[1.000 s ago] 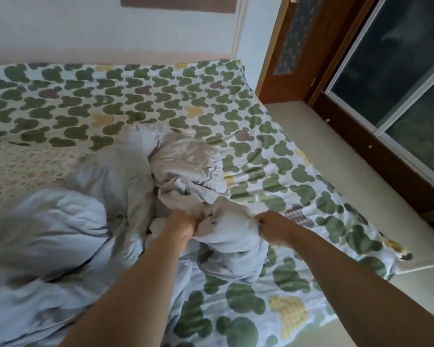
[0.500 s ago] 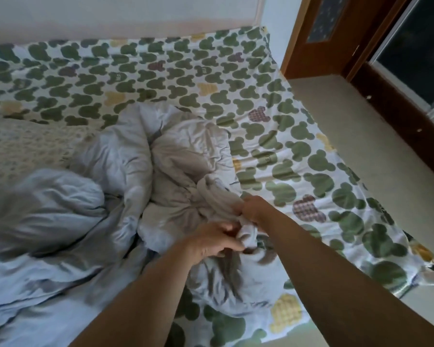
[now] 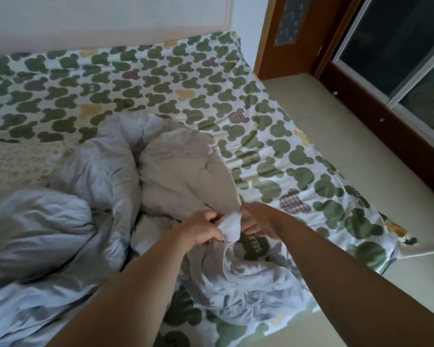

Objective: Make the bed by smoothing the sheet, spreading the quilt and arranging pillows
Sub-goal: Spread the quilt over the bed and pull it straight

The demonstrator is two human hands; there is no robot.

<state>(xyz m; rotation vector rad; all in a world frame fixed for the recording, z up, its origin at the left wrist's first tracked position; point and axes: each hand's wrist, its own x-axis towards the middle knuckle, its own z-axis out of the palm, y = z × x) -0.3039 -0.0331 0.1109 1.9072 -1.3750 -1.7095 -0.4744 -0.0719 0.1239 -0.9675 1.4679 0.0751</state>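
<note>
Sheet [image 3: 261, 126] underlies quilt [image 3: 181, 171] (corner nearward), hands [image 3: 203, 229] [image 3: 258, 222] pinching.

The quilt [image 3: 60, 234] runs off the left edge, covering part of the sheet [image 3: 161, 78]; a pale pillow [image 3: 13, 166] lies half hidden.

We read one string only: "SELF", pale capitals running up a dark green mouse-head shape [image 3: 257, 246] printed on the bedsheet [image 3: 161, 71], just under the right hand [image 3: 257, 222]. Anything past the F is covered by the quilt corner [image 3: 232, 227]. A second green shape [image 3: 251, 159] further up carries faint lettering, too blurred for us to read
</note>
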